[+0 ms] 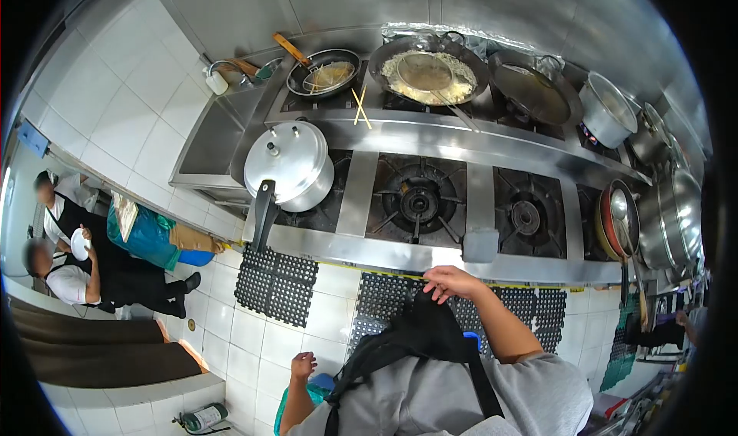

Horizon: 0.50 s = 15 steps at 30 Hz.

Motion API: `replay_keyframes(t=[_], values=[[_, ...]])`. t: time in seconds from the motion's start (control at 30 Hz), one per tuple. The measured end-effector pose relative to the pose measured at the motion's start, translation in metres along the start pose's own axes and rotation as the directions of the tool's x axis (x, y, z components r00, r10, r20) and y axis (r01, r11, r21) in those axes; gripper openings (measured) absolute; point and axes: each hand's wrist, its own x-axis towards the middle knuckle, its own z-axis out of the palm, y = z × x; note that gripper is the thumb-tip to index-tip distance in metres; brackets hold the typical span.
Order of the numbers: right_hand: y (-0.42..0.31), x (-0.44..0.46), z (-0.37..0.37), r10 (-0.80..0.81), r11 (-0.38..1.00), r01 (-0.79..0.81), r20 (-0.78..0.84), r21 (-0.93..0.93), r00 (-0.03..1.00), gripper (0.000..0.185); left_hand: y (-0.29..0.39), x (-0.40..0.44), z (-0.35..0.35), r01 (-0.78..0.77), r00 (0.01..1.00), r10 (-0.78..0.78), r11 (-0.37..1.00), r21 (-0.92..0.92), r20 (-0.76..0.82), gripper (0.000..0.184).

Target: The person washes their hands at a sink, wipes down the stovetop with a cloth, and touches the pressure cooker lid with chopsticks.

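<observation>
My right hand [450, 283] is over the front of my black apron [415, 332], near the stove's front edge. Its fingers are loosely bent and apart, and I see nothing in them. My left hand [304, 365] hangs low at my left side above the white floor tiles, fingers curled in, with no object showing. Closest to my right hand on the stove is a small grey square block [481, 245] at the front edge. A silver pressure cooker [286, 159] with a black handle stands on the left front burner. Neither hand touches any cookware.
On the back row are a frying pan [342, 82] with a strainer, a wok [480, 71] holding pale food and a round strainer, another dark wok [538, 102] and a pot [607, 109]. Black rubber mats [277, 286] lie on the floor. Two people [69, 259] stand at left.
</observation>
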Motion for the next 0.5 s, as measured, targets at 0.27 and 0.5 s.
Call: replay_keyframes(t=[0.27,0.5], values=[[0.269,-0.017,-0.08,0.381,0.628,-0.638,-0.538,-0.447,0.752,0.021,-0.065,0.057,0.0,0.179,0.969,-0.218,0.943,0.28,0.115,0.028],[0.319,-0.114,0.0,0.481,0.752,-0.656,-0.738,0.069,0.474,0.032,-0.082,0.047,0.037,-0.251,0.945,0.22,0.962,0.106,0.242,0.031]])
